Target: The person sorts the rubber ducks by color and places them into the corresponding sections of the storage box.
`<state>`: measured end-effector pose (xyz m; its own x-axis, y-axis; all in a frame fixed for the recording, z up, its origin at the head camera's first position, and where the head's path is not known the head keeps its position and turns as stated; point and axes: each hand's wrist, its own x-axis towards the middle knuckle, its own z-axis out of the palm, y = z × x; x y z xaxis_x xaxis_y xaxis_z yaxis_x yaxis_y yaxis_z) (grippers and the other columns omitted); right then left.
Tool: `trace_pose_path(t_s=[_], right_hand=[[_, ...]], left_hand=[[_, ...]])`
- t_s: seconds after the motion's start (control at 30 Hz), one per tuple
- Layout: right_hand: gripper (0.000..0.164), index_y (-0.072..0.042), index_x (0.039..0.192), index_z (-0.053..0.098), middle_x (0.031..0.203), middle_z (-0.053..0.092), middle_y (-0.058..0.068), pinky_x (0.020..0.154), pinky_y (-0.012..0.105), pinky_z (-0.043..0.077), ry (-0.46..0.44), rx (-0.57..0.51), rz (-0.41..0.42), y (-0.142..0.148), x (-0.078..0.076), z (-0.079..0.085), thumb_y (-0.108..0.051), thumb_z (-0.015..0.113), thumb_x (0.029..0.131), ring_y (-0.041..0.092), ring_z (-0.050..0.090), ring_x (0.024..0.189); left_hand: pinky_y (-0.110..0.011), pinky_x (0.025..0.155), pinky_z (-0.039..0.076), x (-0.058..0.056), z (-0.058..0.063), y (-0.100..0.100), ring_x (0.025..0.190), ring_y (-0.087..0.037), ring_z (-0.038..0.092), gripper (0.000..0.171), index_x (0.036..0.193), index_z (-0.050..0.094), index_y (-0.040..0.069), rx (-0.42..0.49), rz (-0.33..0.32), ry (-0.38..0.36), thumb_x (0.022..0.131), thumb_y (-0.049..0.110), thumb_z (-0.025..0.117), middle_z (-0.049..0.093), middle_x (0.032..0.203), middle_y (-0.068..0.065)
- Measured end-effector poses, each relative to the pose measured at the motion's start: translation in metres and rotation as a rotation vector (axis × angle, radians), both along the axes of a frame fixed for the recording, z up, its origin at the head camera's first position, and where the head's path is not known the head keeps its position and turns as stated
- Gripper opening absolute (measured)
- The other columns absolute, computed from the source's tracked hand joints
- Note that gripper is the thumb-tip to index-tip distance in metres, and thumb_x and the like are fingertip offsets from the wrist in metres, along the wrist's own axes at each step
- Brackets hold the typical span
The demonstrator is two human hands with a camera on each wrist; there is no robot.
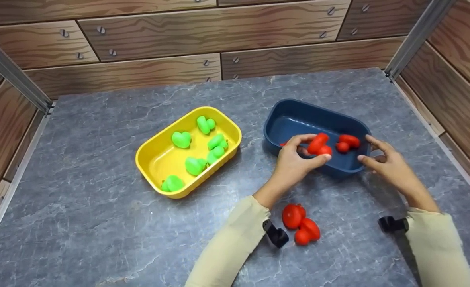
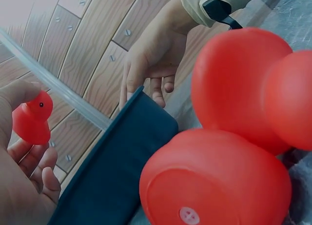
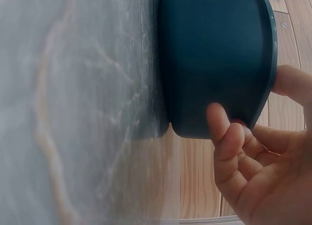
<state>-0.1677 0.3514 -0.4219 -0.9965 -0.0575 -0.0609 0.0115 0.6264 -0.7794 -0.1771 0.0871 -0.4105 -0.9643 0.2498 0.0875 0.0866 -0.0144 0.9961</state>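
My left hand (image 1: 292,165) pinches a red rubber duck (image 1: 318,144) above the blue tub (image 1: 318,107); the duck's eye shows in the left wrist view. At the tub's right end, my right hand (image 1: 392,165) holds the rim, with thumb and index finger over it and other fingers curled against the outer wall in the right wrist view. Inside the tub lies another red duck (image 1: 347,143), and a bit of red shows behind my left hand. Two red ducks, one (image 1: 293,216) touching the other (image 1: 307,232), lie on the table beside my left wrist.
A yellow tub (image 1: 155,149) stands left of the blue one, holding several green rubber ducks (image 1: 181,139). The grey marbled table (image 1: 99,223) is bounded by wood-patterned panels (image 1: 211,30) at the back and sides.
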Motion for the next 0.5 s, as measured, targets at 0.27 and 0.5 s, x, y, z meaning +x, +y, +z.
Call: trace_pose_path(t_s=[0.27, 0.5], right_hand=[[0.072, -0.001, 0.152, 0.021, 0.123, 0.036, 0.017, 0.061, 0.019, 0.050, 0.006, 0.018, 0.002, 0.001, -0.001, -0.001, -0.025, 0.060, 0.096, -0.011, 0.056, 0.076], [0.071, 0.000, 0.151, 0.022, 0.122, 0.036, 0.017, 0.060, 0.019, 0.050, 0.013, 0.006, 0.001, 0.001, -0.001, -0.001, -0.024, 0.060, 0.096, -0.008, 0.057, 0.075]], left_hand=[[-0.015, 0.063, 0.044, -0.003, -0.001, 0.012, 0.075, -0.010, 0.055, 0.051, 0.118, 0.065, 0.015, -0.074, 0.063, -0.001, 0.072, 0.026, 0.086, 0.061, 0.107, 0.009], [-0.016, 0.061, 0.045, -0.004, -0.006, 0.018, 0.070, -0.002, 0.054, 0.054, 0.118, 0.065, 0.017, -0.171, 0.096, -0.022, 0.071, 0.032, 0.086, 0.063, 0.107, 0.009]])
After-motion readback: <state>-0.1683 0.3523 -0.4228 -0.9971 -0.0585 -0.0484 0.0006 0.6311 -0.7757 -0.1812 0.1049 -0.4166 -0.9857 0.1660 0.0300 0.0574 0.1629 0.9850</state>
